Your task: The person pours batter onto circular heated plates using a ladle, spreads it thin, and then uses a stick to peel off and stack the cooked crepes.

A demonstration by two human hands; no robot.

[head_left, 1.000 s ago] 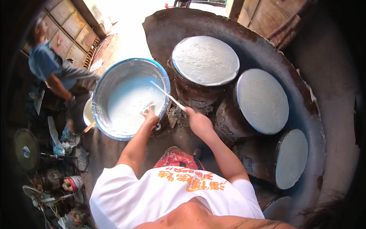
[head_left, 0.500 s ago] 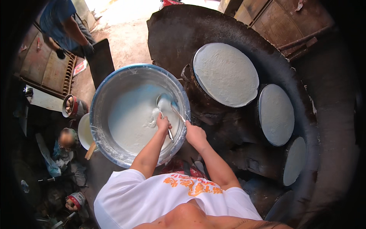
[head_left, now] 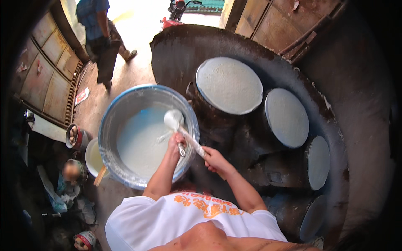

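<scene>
A big blue-rimmed tub [head_left: 105, 154] in front of me holds white batter [head_left: 140, 136]. Inside its right side, my left hand [head_left: 175, 142] is closed around the metal handle of a ladle [head_left: 181, 149]. A rounded, batter-covered head [head_left: 173, 119] shows just beyond that hand; which utensil it belongs to is hard to tell. My right hand [head_left: 215, 160], closed at the tub's right rim, grips a batter-coated stick [head_left: 193, 143] that slants up and left over the tub. The stick crosses close beside the ladle, above the batter.
Round griddle tops coated white [head_left: 229, 85] [head_left: 287, 118] [head_left: 318, 163] stand on dark drums to the right, inside a curved dark metal shield [head_left: 180, 50]. A pale bucket [head_left: 93, 157] with a wooden stick touches the tub's left. A person [head_left: 98, 37] carries a dark panel at upper left.
My right hand has moved back and down, drawing the stick higher out of the tub. The ladle handle has turned in my left hand. The other person has stepped right and away.
</scene>
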